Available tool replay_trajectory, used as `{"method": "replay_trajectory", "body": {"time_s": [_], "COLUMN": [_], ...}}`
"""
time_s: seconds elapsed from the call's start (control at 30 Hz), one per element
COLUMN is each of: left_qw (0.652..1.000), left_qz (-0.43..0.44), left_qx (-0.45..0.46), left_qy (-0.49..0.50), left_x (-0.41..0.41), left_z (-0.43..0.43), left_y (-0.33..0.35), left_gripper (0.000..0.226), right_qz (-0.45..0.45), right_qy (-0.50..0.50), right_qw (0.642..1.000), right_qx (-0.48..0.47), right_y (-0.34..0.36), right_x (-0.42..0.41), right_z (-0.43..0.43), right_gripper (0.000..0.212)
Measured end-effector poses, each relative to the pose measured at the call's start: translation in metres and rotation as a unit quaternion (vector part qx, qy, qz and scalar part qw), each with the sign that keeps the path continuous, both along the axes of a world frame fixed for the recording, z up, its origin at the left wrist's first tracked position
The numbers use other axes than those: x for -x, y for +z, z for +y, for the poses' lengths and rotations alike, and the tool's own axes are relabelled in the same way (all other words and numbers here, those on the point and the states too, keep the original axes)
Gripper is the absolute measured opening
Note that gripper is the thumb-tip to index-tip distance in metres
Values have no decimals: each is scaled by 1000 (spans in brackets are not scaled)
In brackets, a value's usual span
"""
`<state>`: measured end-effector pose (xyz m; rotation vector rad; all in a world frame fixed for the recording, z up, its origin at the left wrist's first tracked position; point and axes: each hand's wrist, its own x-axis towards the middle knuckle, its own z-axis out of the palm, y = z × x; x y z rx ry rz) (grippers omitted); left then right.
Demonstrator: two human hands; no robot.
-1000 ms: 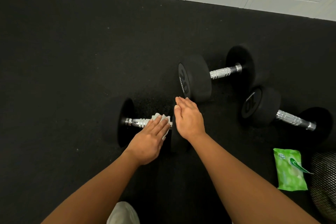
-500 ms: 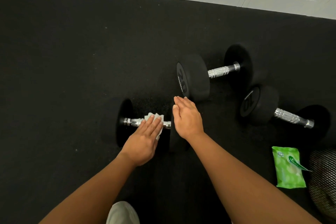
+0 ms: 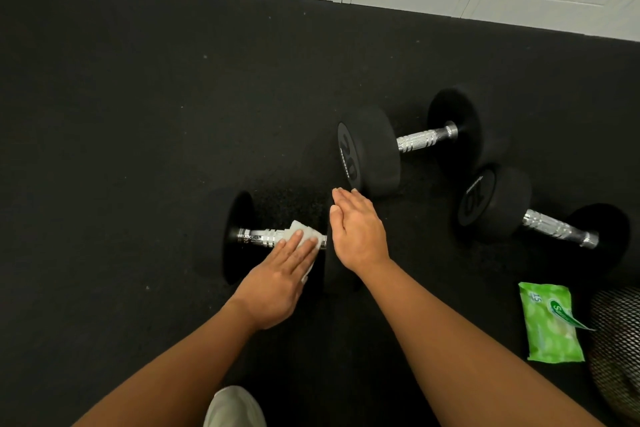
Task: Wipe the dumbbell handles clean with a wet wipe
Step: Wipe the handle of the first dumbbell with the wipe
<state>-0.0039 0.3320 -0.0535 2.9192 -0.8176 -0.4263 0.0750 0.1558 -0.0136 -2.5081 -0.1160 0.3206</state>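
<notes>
Left hand (image 3: 277, 284), fingers flat, has rubbed the wet wipe (image 3: 299, 234) out along the near dumbbell's handle (image 3: 261, 237) on the floor and back toward its right end, with the flat right hand (image 3: 358, 232) steadying the weight, so the far dumbbell (image 3: 370, 152) and right dumbbell (image 3: 495, 204) probably still need doing.

Wet wipe (image 3: 299, 231) partly under left hand (image 3: 277, 284), mesh object (image 3: 620, 350) cut by right edge, pale object (image 3: 233, 407) cut by bottom edge
</notes>
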Motion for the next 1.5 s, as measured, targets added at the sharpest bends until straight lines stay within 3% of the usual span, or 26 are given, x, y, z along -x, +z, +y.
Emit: {"method": "replay_trajectory", "body": {"time_s": [0.2,0.4,0.53,0.77,0.93,1.1,1.5], "left_qw": [998,998,998,988,993,993,995], "left_qz": [30,35,31,128,86,63,52], "left_qx": [21,28,45,54,50,0,-68], "left_qy": [56,33,40,62,63,101,54], "left_x": [-16,-22,-32,-68,-54,-30,8], "left_z": [-1,-17,-14,-29,-19,-29,-31], "left_y": [6,11,9,21,17,16,17], "left_gripper": [59,64,58,31,58,66,60], "right_qz": [-4,-9,-26,-22,-22,-26,-3], "right_qy": [-2,2,0,9,7,8,31], "right_qw": [1000,1000,1000,1000,1000,1000,999], "right_qx": [-3,-1,-3,-3,-4,5,33], "right_y": [-2,-1,-4,-4,-3,-5,-1], "right_x": [-4,0,6,9,9,9,4], "right_z": [2,1,1,0,0,0,1], "right_gripper": [43,43,43,44,44,44,45]}}
